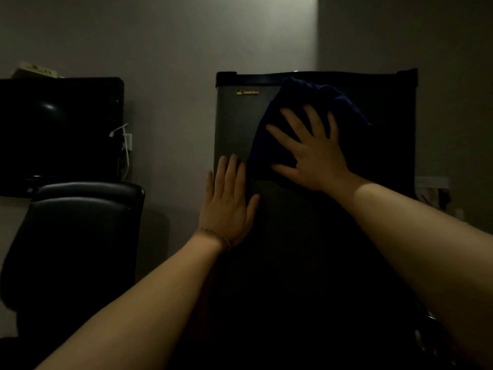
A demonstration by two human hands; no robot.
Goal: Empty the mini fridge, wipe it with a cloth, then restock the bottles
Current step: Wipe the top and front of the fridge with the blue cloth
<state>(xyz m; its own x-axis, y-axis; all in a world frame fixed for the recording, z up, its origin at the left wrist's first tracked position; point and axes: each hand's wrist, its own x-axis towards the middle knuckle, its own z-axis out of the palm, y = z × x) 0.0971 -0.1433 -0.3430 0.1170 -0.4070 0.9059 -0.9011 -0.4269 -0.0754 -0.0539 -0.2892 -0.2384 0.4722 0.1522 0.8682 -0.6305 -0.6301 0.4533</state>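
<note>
so i'm watching the head view and it's really dim in here. the mini fridge [240, 124] stands shut against the wall, and the dark blue cloth [301, 102] is spread on the upper part of its door. the right hand [312, 153] lies flat on the cloth, fingers straight and splayed, pressing rather than gripping. the left hand [226, 204] is flat on the bare door near its left edge, fingers straight and close together, holding nothing.

my guess on handling: the cloth looks soft and floppy, so it'll bunch or slide off unless the palm keeps pressure on it; a flat palm in the middle seems right. the door looks smooth and hard, probably a bit slick, and the fridge may rock if pushed hard, so bracing with the left makes sense.

room: a black padded chair [80, 222] to the left, a dark monitor [58, 124] behind it, a white cable [125, 150] hanging by the wall. no bottles i can make out.
</note>
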